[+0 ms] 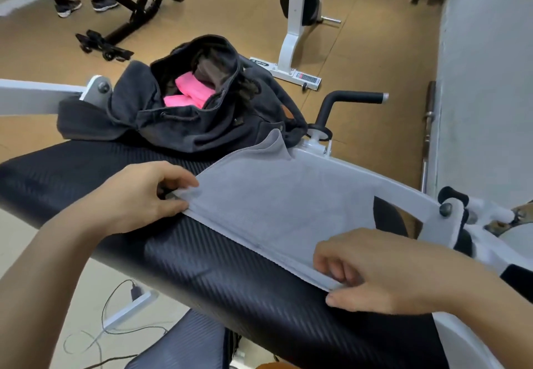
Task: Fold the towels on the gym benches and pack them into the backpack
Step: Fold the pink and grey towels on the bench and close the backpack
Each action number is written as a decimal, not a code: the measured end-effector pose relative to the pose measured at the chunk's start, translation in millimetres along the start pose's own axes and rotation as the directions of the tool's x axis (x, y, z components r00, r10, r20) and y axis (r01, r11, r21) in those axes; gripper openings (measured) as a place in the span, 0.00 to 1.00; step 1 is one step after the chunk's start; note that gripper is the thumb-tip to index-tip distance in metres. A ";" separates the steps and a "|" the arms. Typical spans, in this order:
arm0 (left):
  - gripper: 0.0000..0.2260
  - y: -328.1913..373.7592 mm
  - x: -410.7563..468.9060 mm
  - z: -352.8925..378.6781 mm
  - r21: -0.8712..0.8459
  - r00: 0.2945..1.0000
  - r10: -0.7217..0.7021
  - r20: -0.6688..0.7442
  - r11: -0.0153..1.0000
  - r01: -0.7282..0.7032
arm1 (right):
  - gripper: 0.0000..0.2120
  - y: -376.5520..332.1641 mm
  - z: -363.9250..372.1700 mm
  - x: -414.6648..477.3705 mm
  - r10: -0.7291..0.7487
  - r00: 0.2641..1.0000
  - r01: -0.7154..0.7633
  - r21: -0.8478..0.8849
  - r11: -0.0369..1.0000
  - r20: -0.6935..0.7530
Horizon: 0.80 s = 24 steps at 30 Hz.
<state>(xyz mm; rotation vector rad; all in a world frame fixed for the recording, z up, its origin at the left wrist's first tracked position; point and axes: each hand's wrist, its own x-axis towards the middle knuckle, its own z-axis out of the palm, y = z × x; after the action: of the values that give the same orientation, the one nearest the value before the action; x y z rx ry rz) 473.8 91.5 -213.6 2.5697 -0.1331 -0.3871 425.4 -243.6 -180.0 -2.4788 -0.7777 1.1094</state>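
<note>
A grey towel (pixel 282 195) lies spread over the black padded gym bench (pixel 202 259) and hangs off its far side. My left hand (pixel 144 195) pinches the towel's near left corner. My right hand (pixel 389 270) pinches the near right corner, so both hands hold the same front edge. Behind the towel a dark grey backpack (pixel 202 120) sits on the bench with its mouth open. Folded pink towels (pixel 190 91) show inside it.
The bench's white frame (pixel 403 192) and a black handle (pixel 354 98) lie to the right. A white machine post (pixel 294 22) and a black bench (pixel 124 2) with a seated person's feet stand on the brown floor behind. A cable (pixel 115 311) trails on the floor below.
</note>
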 end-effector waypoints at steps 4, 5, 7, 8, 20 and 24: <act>0.09 0.5 4.0 -0.4 0.050 0.997 -0.037 -0.074 0.998 0.040 | 0.07 -2.4 5.2 3.6 0.009 0.997 -0.016 -0.079 0.997 -0.080; 0.09 1.8 4.8 1.3 0.048 0.994 -0.029 -0.106 0.998 0.035 | 0.07 -1.8 4.0 3.2 0.020 0.996 -0.026 -0.068 0.997 -0.083; 0.10 5.2 5.1 4.8 0.015 0.977 0.002 -0.213 1.000 0.001 | 0.07 -1.6 2.0 1.9 0.019 0.996 -0.025 -0.068 0.997 -0.084; 0.10 7.6 3.9 6.0 -0.013 0.963 0.010 -0.270 1.000 -0.014 | 0.07 -1.6 1.8 1.7 0.009 0.997 -0.016 -0.084 0.996 -0.082; 0.05 19.2 -3.8 11.8 -0.172 0.926 -0.270 -0.264 0.958 0.230 | 0.15 -28.0 -13.7 26.7 -0.026 0.999 0.029 -0.175 0.984 0.022; 0.04 17.6 -2.0 14.0 -0.143 0.915 -0.302 -0.269 0.951 0.273 | 0.14 -53.4 -12.4 64.5 -0.144 0.982 0.128 -0.131 0.983 -0.121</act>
<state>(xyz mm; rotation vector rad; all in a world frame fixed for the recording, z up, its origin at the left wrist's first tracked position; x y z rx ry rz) 467.4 70.0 -215.4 2.5130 0.3669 -0.1162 451.8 -163.2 -183.9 -2.5234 -0.9862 0.8667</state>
